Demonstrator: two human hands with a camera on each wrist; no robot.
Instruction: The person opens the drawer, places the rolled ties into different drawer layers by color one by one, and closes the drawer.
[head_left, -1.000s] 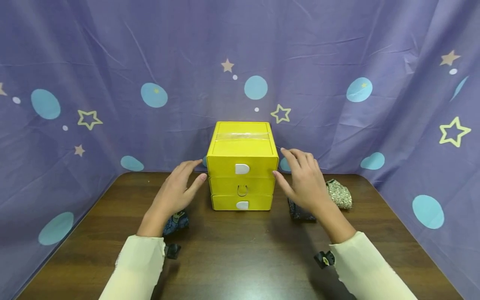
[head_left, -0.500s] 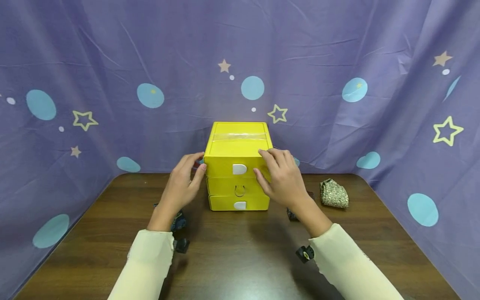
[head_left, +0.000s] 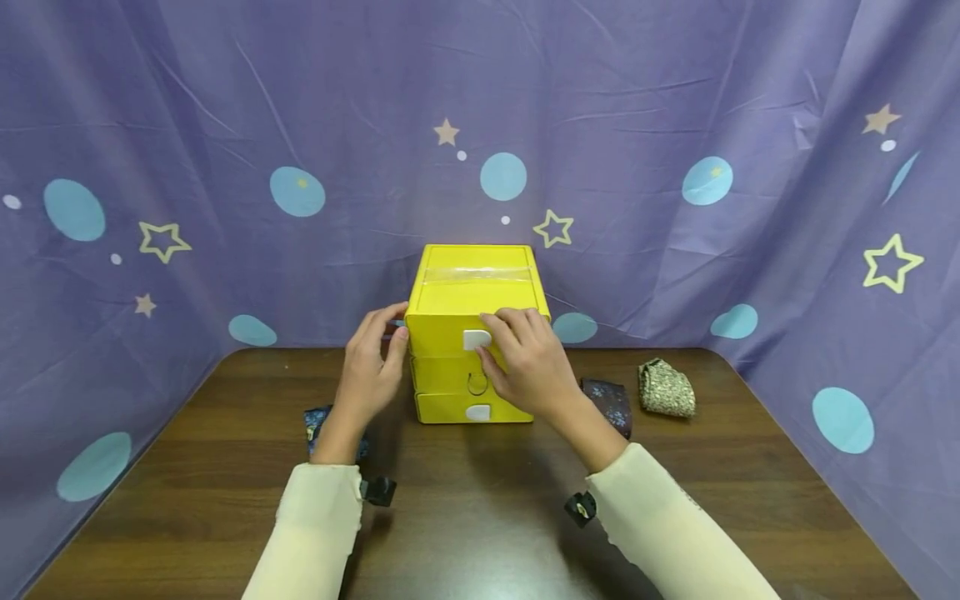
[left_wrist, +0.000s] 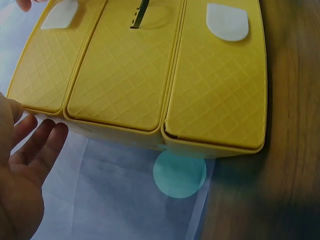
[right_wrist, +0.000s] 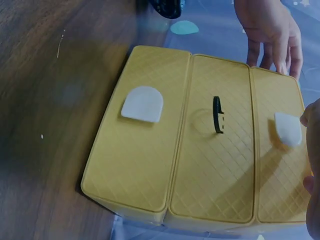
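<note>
A yellow three-drawer box [head_left: 480, 292] stands upright at the back of the table, all its drawers pushed in. White tabs mark the top drawer [head_left: 435, 336] and the bottom one; the middle drawer has a dark loop pull [right_wrist: 217, 115]. My left hand [head_left: 367, 367] is at the box's upper left side, thumb and fingers by the front corner. In front of the top drawer is my right hand [head_left: 534, 367], its fingertips close around the upper white tab [head_left: 474, 340]. The right wrist view shows fingertips beside that tab, with no clear grip on it.
A dark blue patterned cloth bundle [head_left: 315, 422] lies partly behind the left forearm. To the right of the box are a dark floral cloth bundle [head_left: 611, 404] and a gold-green one [head_left: 666, 388]. A purple curtain [head_left: 630, 250] hangs right behind the brown table [head_left: 465, 508].
My right hand has moved left from the box's right side to the upper white tab. My left hand has come slightly closer against the left side. The box stays put.
</note>
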